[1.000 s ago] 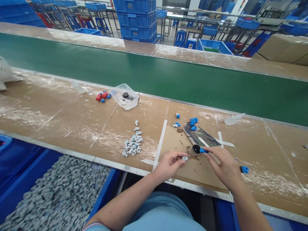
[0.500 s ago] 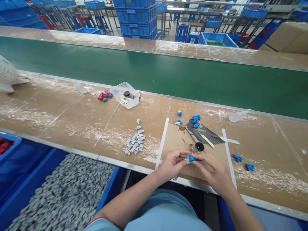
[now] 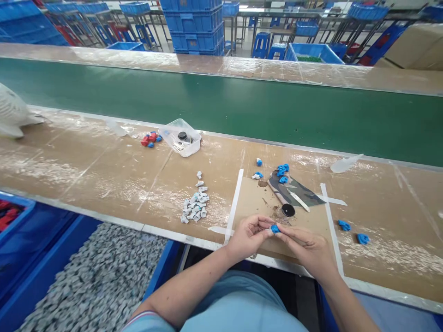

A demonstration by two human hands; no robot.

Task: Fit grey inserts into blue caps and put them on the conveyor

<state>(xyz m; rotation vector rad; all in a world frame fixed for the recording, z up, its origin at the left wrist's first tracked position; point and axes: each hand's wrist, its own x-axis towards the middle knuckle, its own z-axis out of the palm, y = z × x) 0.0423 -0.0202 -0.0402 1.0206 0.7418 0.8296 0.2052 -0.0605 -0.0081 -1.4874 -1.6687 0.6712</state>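
A small blue plastic part (image 3: 274,229) is pinched between the fingertips of my left hand (image 3: 249,237) and my right hand (image 3: 308,249), above the front of the taped cardboard mat (image 3: 249,203). Just beyond them stands a small jar of black liquid (image 3: 287,210). A white-handled craft knife (image 3: 298,200) lies on a camouflage cloth (image 3: 309,196), with several blue parts (image 3: 283,170) at the cloth's far end. Two blue parts with pale pieces (image 3: 258,175) sit at the mat's back left. To the left is a pile of grey parts (image 3: 195,206).
A clear tub (image 3: 187,148) stands by red and blue parts (image 3: 151,138). Two blue parts (image 3: 362,239) lie right of the mat. A green conveyor belt (image 3: 221,101) runs behind. A blue crate of grey parts (image 3: 93,276) is below left. A plastic bottle (image 3: 346,163) lies back right.
Both hands stay together on the blue part, which has turned slightly between the fingertips. The view has tilted a little; the things on the table have not moved.
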